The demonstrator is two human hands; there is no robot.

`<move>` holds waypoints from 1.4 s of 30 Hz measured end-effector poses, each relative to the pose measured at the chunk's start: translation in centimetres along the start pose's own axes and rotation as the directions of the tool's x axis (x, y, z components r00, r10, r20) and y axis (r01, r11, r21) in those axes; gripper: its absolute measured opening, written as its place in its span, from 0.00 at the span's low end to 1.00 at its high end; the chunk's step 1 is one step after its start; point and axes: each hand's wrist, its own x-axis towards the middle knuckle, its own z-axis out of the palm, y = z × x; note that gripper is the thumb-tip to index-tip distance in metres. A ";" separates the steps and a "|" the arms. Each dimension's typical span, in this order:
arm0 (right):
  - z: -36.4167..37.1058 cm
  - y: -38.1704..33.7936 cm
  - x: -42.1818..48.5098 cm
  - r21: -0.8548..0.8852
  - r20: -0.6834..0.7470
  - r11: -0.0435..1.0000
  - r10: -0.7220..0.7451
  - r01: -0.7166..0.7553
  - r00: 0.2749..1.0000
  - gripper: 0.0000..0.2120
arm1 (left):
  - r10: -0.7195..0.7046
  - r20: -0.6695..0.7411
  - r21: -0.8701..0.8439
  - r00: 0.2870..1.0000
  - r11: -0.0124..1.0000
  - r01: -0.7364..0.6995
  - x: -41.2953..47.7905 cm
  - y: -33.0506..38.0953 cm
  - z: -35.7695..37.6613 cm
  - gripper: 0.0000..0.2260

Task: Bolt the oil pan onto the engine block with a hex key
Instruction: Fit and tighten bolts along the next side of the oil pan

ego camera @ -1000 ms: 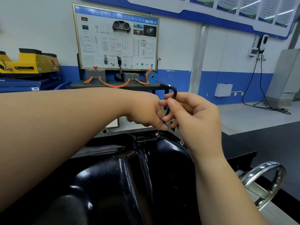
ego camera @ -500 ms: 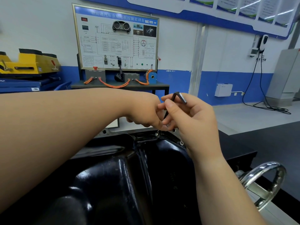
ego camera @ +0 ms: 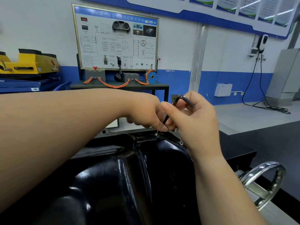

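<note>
White characters on the blue header strip (ego camera: pixel 116 15) of a training board (ego camera: pixel 116 38) standing against the far wall, left of centre, read roughly "新能源汽车永…电机控制实训台", with one character blurred. The small labels in its wiring diagram (ego camera: pixel 112 46) and the print on the wall posters (ego camera: pixel 243 4), far right, are illegible.

wall (ego camera: pixel 178 51): white over blue | training board (ego camera: pixel 116 38) on dark table (ego camera: pixel 120 86) | grey floor (ego camera: pixel 253 114)
</note>
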 end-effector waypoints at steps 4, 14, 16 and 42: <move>0.0 0.0 0.0 -0.013 0.032 1.000 0.004 -0.004 0.999 0.11 | -0.006 0.011 -0.011 1.000 1.000 0.006 -0.1 0.1 0.0 0.19; -0.2 0.4 0.0 0.051 0.195 0.998 0.024 -0.034 0.980 0.13 | -0.030 -0.036 0.005 0.999 1.000 0.031 -0.4 0.1 0.0 0.13; -0.2 0.4 0.0 0.047 0.171 0.999 0.010 -0.018 0.985 0.13 | -0.024 -0.025 -0.014 0.999 1.000 0.024 -0.5 0.1 0.0 0.13; -0.1 1.0 -0.8 -0.077 0.025 0.994 -0.073 0.075 0.997 0.05 | 0.032 -0.021 -0.033 0.999 0.999 -0.033 -0.6 0.1 -0.4 0.13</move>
